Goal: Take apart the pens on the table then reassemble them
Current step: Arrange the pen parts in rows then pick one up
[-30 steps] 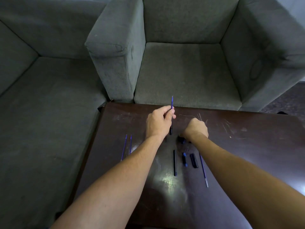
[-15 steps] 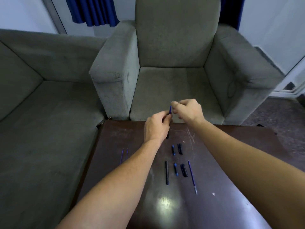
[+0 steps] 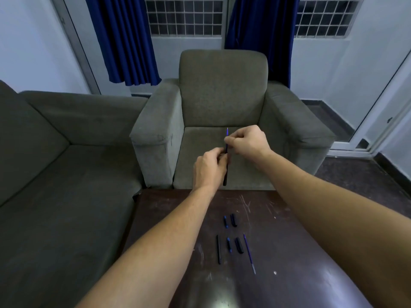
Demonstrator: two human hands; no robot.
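Nearest me on the dark surface (image 3: 289, 230) lie loose parts: 1 spare barrel (image 3: 219, 249), a short blue piece (image 3: 229, 244), a black cap (image 3: 239, 245) and a loose refill (image 3: 249, 253), with a second blue piece (image 3: 225, 221) and a second cap (image 3: 233, 220) just beyond

Past the far edge, my left hand (image 3: 209, 167) is curled round the held barrel (image 3: 225, 176), which stands upright, and my right hand (image 3: 249, 141) pinches the thin blue refill (image 3: 227, 132) that pokes out of its top, in front of the grey armchair (image 3: 222, 96)

I judge the step to be sliding this refill along the barrel, though I cannot tell whether in or out. Next I need the left hand steady and the right moving straight along the barrel's line, so the refill does not bend
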